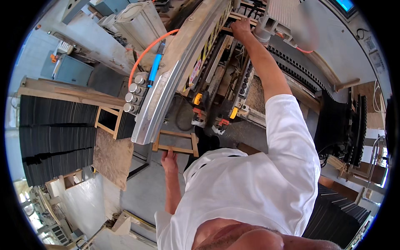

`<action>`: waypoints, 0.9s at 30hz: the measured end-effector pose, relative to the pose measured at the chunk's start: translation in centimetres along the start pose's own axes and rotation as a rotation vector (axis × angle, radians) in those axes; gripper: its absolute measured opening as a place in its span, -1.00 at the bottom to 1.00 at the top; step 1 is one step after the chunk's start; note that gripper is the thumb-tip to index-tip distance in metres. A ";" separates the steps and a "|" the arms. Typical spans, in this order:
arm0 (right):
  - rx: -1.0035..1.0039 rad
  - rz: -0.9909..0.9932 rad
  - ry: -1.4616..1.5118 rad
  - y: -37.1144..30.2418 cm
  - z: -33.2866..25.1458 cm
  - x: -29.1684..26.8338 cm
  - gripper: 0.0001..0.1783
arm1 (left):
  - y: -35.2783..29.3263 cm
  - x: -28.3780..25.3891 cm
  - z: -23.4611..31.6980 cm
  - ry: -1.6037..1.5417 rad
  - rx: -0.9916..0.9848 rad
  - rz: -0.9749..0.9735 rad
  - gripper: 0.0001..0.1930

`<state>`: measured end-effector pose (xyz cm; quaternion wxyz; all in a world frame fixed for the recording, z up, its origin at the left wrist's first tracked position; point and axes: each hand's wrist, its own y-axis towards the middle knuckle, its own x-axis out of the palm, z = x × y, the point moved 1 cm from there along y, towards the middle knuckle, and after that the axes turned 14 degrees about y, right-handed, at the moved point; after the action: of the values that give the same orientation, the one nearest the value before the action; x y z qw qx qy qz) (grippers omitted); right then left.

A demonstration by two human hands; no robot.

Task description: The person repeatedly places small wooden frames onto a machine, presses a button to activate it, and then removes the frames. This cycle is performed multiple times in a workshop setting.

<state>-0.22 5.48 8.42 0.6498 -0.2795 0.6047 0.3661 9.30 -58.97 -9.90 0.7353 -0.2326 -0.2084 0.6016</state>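
Observation:
My left hand (169, 161) grips the near bar of a small rectangular wooden frame (177, 134), held low beside my body. Through its middle the grey floor shows. My right arm stretches far forward over the machine (221, 79). At its far end my right hand (241, 29) is closed on a second light wooden frame (237, 16), of which only pale bars show around the hand. Some of the right fingers are hidden, so the exact grip is hard to see.
An aluminium-edged beam (160, 100) crosses left of centre, carrying a blue marker-like tool (155, 68), an orange hose (141, 56) and round metal knobs (130, 98). Tall stacks of black-sided frames (58, 129) stand at left. More black stacks (337, 216) sit at lower right.

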 end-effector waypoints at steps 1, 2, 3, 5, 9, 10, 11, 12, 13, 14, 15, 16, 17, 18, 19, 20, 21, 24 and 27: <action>0.024 -0.007 -0.005 0.3 0.6 0.5 -0.69 | -0.6 0.3 0.9 0.021 0.012 0.017 -0.73; 0.043 -0.015 -0.008 0.5 0.8 0.8 -0.67 | -1.2 0.4 1.8 0.039 0.025 0.039 -0.74; 0.074 -0.045 -0.026 0.8 1.0 1.1 -0.67 | -1.5 0.3 2.5 0.062 0.050 0.048 -0.74; 0.076 -0.051 -0.051 0.8 0.7 0.8 -0.63 | -2.2 -0.4 3.7 0.104 0.099 0.074 -0.74; 0.006 0.071 -0.115 -1.2 -0.8 -0.8 -0.54 | -2.4 -3.7 6.1 0.096 0.256 0.101 -0.71; -0.002 0.094 -0.094 -1.9 -1.1 -1.3 -0.55 | -2.2 -4.4 7.2 0.073 0.293 0.127 -0.70; -0.010 0.111 -0.074 -2.8 -1.9 -1.8 -0.56 | -2.2 -4.9 8.6 0.052 0.324 0.155 -0.69; -0.016 0.128 -0.054 -3.9 -2.5 -2.3 -0.56 | -2.1 -5.7 10.0 0.032 0.356 0.179 -0.69; -0.091 0.116 0.057 -6.7 -4.0 -4.3 -0.58 | -2.1 -6.9 11.4 0.013 0.381 0.171 -0.69; -0.140 0.184 0.136 -9.8 -4.7 -5.3 -0.62 | -1.5 -8.1 13.0 -0.004 0.405 0.145 -0.69; -0.143 0.088 0.239 -13.2 -6.2 -6.8 -0.65 | -0.7 -9.6 14.2 -0.021 0.428 0.126 -0.70; -0.217 0.130 0.449 -17.5 -8.2 -7.9 -0.68 | 0.5 -11.5 15.0 -0.058 0.436 0.104 -0.70; -0.310 0.117 0.595 -21.7 -10.1 -9.3 -0.69 | 1.9 -13.6 15.9 -0.096 0.443 0.077 -0.70; -0.387 0.125 0.712 -25.3 -11.8 -9.1 -0.70 | 3.5 -15.6 16.9 -0.129 0.448 0.045 -0.70; -0.391 0.047 0.822 -28.6 -14.4 -9.7 -0.71 | 5.4 -18.1 17.9 -0.159 0.438 0.023 -0.70; -0.400 -0.047 0.899 -31.4 -16.5 -8.9 -0.70 | 7.8 -20.4 18.7 -0.192 0.432 0.006 -0.70; -0.406 -0.150 1.009 -33.8 -18.2 -7.2 -0.73 | 9.5 -21.8 19.4 -0.224 0.422 -0.009 -0.69; -0.226 -0.581 1.015 -39.2 -22.3 -1.5 -0.58 | 13.9 -23.8 22.8 -0.217 0.339 -0.022 -0.73; -0.098 -0.503 0.872 -44.7 -23.9 8.3 -0.59 | 19.8 -25.7 25.2 -0.213 0.305 -0.040 -0.72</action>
<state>22.29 -38.33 -6.09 0.3911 -0.5736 0.7158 0.0753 -25.88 -78.52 -2.02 0.7477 -0.0490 -0.1961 0.6325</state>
